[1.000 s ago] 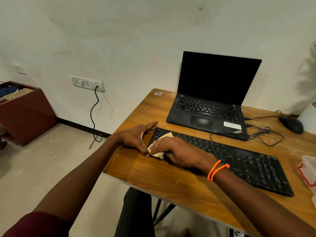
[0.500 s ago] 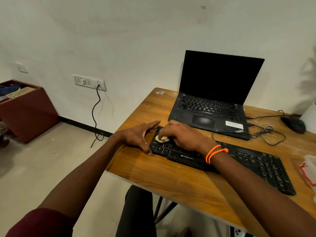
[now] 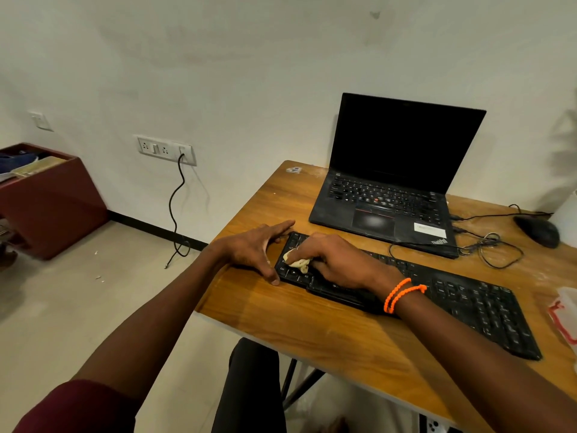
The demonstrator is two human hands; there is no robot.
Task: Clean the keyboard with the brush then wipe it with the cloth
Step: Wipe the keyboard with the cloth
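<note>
While the left hand lies flat, fingers straight, bracing the keyboard's left end on the counter, the right hand presses a bunched cloth onto the left keys, fingers curled round it.

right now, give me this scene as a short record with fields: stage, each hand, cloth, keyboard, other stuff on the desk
stage: wiping with the cloth; no brush in view
right hand: presses the cloth onto the keys
left hand: fingers straight, braced against the keyboard's left end
keyboard: black, lies flat on the wooden desk
cloth: pale, bunched, over the keyboard's left keys
other: open laptop with dark screen, mouse, tangled cables
</note>
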